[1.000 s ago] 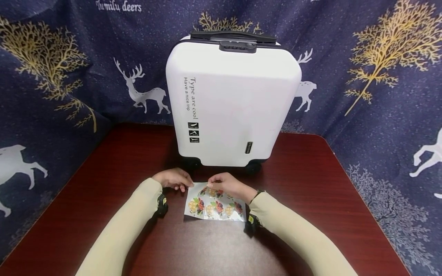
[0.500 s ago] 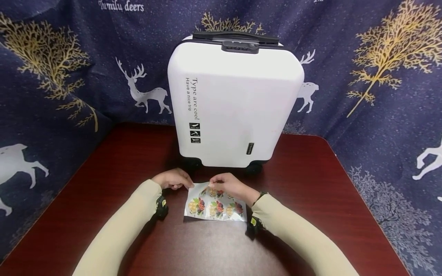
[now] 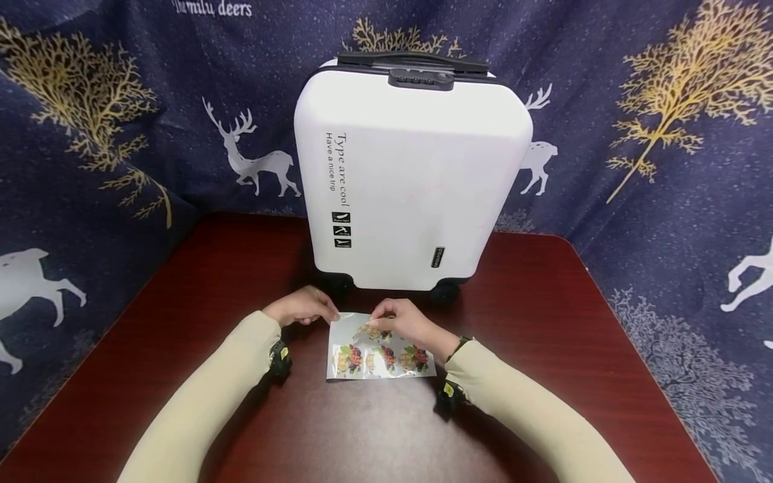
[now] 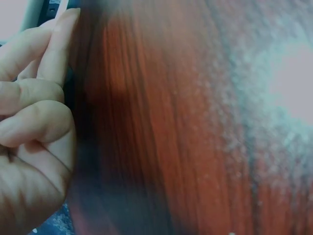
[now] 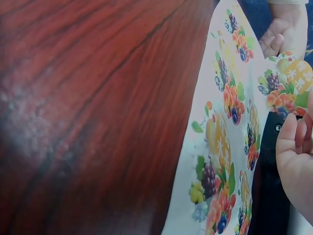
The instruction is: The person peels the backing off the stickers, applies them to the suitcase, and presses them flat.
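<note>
A glossy white sticker sheet (image 3: 386, 369) printed with several fruit pictures is held close over the table in the head view. My left hand (image 3: 304, 306) pinches its far left corner between thumb and fingers; in the left wrist view that hand (image 4: 34, 112) has its lower fingers curled in. With thumb and fingertips, my right hand (image 3: 410, 327) pinches one fruit sticker (image 5: 287, 84), which stands out past the sheet's edge in the right wrist view. The right fingers cover part of that sticker, and the right hand hides some of the sheet's right side.
A white suitcase (image 3: 410, 181) with black handle, lock and wheels stands upright on the red-brown wooden table (image 3: 374, 429), just beyond the hands. Behind it hangs a dark blue cloth (image 3: 253, 80) with white deer and golden trees.
My right hand has moved slightly right with the pinched sticker, which shows more clearly. The sheet has shifted a little away from me and its near edge looks straighter.
</note>
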The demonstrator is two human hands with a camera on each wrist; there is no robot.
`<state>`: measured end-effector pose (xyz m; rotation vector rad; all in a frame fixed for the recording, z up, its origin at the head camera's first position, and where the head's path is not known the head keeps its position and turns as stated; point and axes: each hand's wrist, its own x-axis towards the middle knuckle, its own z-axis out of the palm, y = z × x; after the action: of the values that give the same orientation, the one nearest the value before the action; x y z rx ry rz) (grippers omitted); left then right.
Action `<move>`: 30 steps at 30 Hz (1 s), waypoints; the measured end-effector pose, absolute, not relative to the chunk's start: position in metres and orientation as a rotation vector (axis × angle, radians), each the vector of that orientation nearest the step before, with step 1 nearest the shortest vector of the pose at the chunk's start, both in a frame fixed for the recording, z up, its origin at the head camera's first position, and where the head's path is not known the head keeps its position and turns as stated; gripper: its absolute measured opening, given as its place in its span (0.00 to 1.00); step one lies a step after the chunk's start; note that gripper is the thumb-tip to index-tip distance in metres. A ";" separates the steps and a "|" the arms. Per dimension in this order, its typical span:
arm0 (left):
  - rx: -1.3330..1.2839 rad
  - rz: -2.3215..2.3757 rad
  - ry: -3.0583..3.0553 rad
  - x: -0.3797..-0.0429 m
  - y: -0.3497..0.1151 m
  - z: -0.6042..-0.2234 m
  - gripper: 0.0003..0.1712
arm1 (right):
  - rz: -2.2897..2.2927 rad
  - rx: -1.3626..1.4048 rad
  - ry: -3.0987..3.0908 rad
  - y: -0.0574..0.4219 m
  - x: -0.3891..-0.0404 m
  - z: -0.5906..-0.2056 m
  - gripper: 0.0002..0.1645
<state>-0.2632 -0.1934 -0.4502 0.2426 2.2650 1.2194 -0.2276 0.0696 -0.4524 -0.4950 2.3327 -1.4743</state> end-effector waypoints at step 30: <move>0.260 1.124 2.325 -0.262 -0.189 -0.439 0.11 | -1.562 -0.445 2.413 0.080 -0.224 -0.421 0.09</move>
<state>-0.2622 -0.1890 -0.4395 0.2601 2.3247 1.1241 -0.2237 0.0798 -0.4215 -0.4453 2.4126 -1.5625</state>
